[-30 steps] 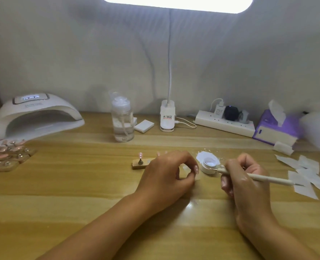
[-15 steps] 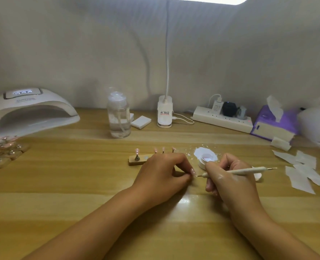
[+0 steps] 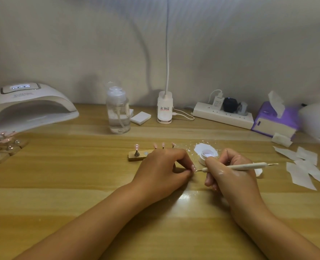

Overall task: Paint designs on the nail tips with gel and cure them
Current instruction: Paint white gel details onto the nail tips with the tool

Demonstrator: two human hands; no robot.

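My left hand (image 3: 161, 167) rests on the wooden table and pinches a small pink nail tip (image 3: 193, 167) between thumb and forefinger. My right hand (image 3: 224, 173) grips a white dotting pen (image 3: 247, 166), its fine point almost touching that tip. Just behind my right hand stands an open white gel pot (image 3: 208, 155). A wooden holder (image 3: 136, 156) with several pink nail tips on stands sits behind my left hand. The white curing lamp (image 3: 27, 107) is at the far left with its display lit.
A clear pump bottle (image 3: 117, 111), a desk lamp base (image 3: 164, 107), a power strip (image 3: 223, 114) and a purple tissue box (image 3: 275, 121) line the back. White wipes (image 3: 303, 166) lie at the right. More holders with pink nail tips (image 3: 1, 145) sit at the left.
My right hand drew the pen back from the gel pot and brought its point over to the nail tip in my left hand. The camera tilted slightly downward.
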